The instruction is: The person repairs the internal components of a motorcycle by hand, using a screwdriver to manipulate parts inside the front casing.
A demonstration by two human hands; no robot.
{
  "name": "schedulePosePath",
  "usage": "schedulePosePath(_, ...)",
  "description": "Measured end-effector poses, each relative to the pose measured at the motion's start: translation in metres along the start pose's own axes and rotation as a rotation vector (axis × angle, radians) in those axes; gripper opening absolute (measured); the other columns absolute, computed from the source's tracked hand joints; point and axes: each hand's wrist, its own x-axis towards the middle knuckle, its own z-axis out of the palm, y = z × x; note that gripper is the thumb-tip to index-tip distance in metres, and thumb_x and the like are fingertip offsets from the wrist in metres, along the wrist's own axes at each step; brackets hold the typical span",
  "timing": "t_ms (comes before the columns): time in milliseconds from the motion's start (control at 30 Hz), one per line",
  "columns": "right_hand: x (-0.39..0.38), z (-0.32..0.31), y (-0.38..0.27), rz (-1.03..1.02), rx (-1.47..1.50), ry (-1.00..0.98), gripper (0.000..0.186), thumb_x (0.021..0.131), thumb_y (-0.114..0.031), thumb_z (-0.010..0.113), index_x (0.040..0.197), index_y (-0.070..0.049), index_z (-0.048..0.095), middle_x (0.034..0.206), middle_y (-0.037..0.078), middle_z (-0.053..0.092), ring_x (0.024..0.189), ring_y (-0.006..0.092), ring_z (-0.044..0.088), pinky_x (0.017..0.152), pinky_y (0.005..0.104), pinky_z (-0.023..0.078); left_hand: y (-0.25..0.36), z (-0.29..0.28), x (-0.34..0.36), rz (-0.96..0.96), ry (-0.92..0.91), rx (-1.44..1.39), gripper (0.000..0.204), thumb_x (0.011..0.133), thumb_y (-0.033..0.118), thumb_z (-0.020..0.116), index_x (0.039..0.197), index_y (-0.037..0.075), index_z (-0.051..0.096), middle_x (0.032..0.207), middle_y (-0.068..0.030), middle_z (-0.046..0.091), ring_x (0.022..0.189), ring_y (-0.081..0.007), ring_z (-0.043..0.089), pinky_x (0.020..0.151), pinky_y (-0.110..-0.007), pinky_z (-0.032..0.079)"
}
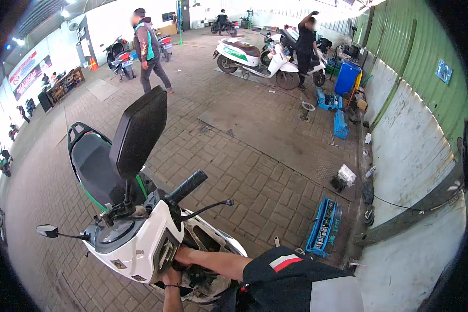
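A white scooter [145, 247] stands in front of me, its front panel work open on the side near me. My right hand [184, 255] reaches in from the right under a dark sleeve, into the opening behind the white front panel. Just below it, my left hand [170, 276], with a dark band at the wrist, is at the lower edge of the same panel. The fingers of both hands are hidden by the panel and the dark parts inside. Above them are the black handlebar grip [189, 186], the brake lever [209, 209] and a large black mirror [139, 132].
A blue toolbox [321, 227] with sockets lies on the paved floor to the right. Farther off are more blue toolboxes [340, 124], a blue bin [347, 78] and a parked white scooter [255, 57]. One person [151, 52] walks at the back left; another [305, 49] stands by the scooters.
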Motion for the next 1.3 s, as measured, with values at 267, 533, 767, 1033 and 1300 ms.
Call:
schedulePosePath(267, -0.003, -0.048, -0.022, 0.081, 0.130, -0.168, 0.040, 0.077, -0.009, 0.047, 0.117, -0.011, 0.047, 0.105, 0.020, 0.057, 0.097, 0.0359, 0.055, 0.081, 0.0428, 0.046, -0.011, -0.001, 0.001, 0.084, 0.118, 0.194, 0.032, 0.079, 0.019, 0.050, 0.105, 0.004, 0.058, 0.108, -0.0146, 0.059, 0.100, -0.0296, 0.055, 0.085, -0.039, 0.044)
schedulePosePath(533, -0.002, -0.076, -0.050, 0.037, 0.210, -0.053, 0.037, 0.069, -0.016, 0.059, 0.105, -0.008, 0.058, 0.102, 0.017, 0.060, 0.095, 0.0335, 0.057, 0.081, 0.0423, 0.046, -0.013, -0.025, -0.011, -0.066, 0.088, 0.053, 0.036, 0.076, 0.013, 0.047, 0.110, 0.005, 0.056, 0.114, -0.0202, 0.054, 0.105, -0.0384, 0.050, 0.090, -0.046, 0.039)
schedulePosePath(767, -0.014, -0.017, -0.001, 0.108, 0.156, -0.155, 0.040, 0.070, -0.027, 0.060, 0.103, -0.006, 0.057, 0.103, 0.019, 0.059, 0.094, 0.0343, 0.057, 0.082, 0.0416, 0.045, 0.020, -0.032, -0.007, -0.074, -0.305, 0.276, 0.027, 0.077, 0.021, 0.049, 0.093, 0.007, 0.066, 0.106, -0.0152, 0.060, 0.100, -0.0304, 0.056, 0.078, -0.048, 0.046)
schedulePosePath(1033, -0.003, -0.066, -0.042, 0.050, 0.059, -0.338, 0.034, 0.067, -0.017, 0.060, 0.098, -0.002, 0.059, 0.097, 0.021, 0.060, 0.093, 0.0327, 0.057, 0.079, 0.0416, 0.046, -0.028, -0.013, -0.012, 0.105, 0.390, 0.458, 0.040, 0.088, 0.025, 0.040, 0.123, 0.006, 0.047, 0.125, -0.0128, 0.048, 0.114, -0.0283, 0.045, 0.096, -0.041, 0.034)
schedulePosePath(1300, 0.005, -0.031, -0.014, -0.023, -0.225, -0.323, 0.048, 0.075, -0.028, 0.055, 0.117, -0.005, 0.049, 0.120, 0.017, 0.049, 0.114, 0.0337, 0.042, 0.096, 0.0421, 0.034, -0.033, -0.009, 0.007, 0.069, 0.160, 0.238, 0.044, 0.085, 0.023, 0.038, 0.126, 0.011, 0.044, 0.133, -0.0130, 0.040, 0.123, -0.0341, 0.034, 0.105, -0.046, 0.021)
